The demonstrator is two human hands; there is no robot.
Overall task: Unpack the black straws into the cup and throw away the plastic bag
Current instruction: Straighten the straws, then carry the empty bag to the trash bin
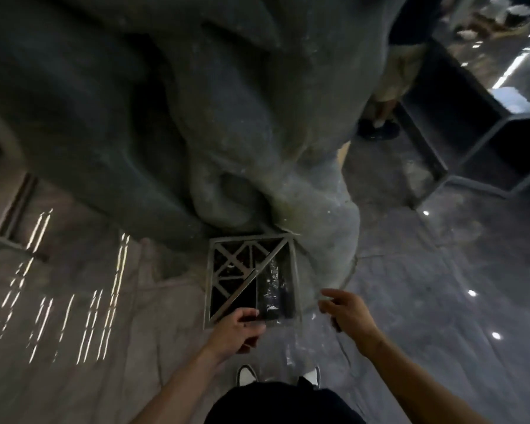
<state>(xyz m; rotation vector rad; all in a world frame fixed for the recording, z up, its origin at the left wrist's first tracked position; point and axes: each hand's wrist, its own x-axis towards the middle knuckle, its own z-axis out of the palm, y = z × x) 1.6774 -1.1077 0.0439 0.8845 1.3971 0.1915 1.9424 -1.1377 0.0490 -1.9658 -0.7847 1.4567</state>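
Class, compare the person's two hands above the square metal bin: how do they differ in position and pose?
The left hand sits at the near edge of the square metal bin, over its frame; the right hand is off to the bin's right side, over the floor. The left hand's fingers are curled inward; the right hand's are spread loosely, with thin clear plastic seeming to trail between the hands. Both reach forward on bare forearms.
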